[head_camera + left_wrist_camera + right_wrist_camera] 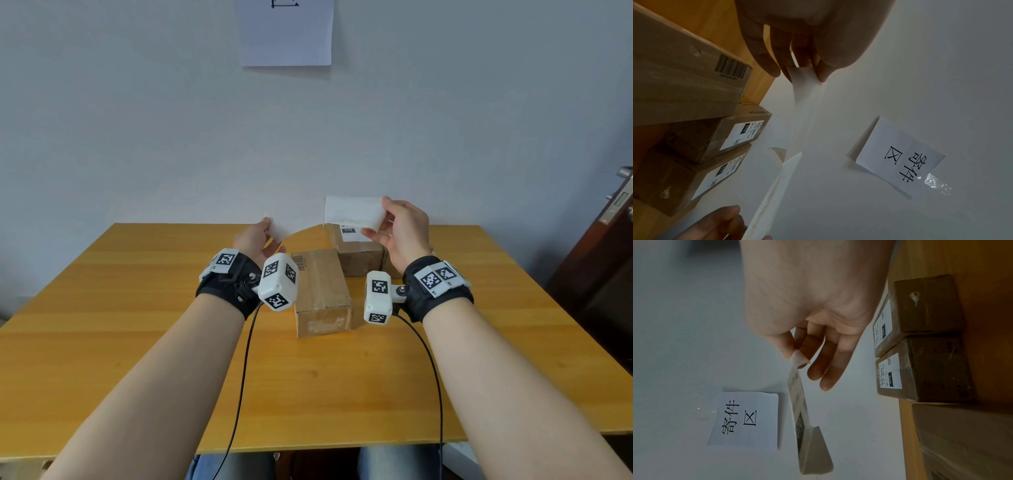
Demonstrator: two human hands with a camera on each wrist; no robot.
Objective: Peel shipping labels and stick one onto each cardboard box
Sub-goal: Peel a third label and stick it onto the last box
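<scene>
Three cardboard boxes stand on the wooden table. The long box lies nearest, and its top carries only a small barcode. Behind it, side by side, stand a box marked 070 and a box marked 220, each with a white label on top. My right hand pinches the corner of a printed shipping label above those boxes. My left hand pinches the blank backing strip, which curves over to the label's far edge and still joins it there.
A white paper sign is taped to the wall behind the table. A dark door with a handle stands at the right. Black cables hang from both wrist cameras over the table's front edge.
</scene>
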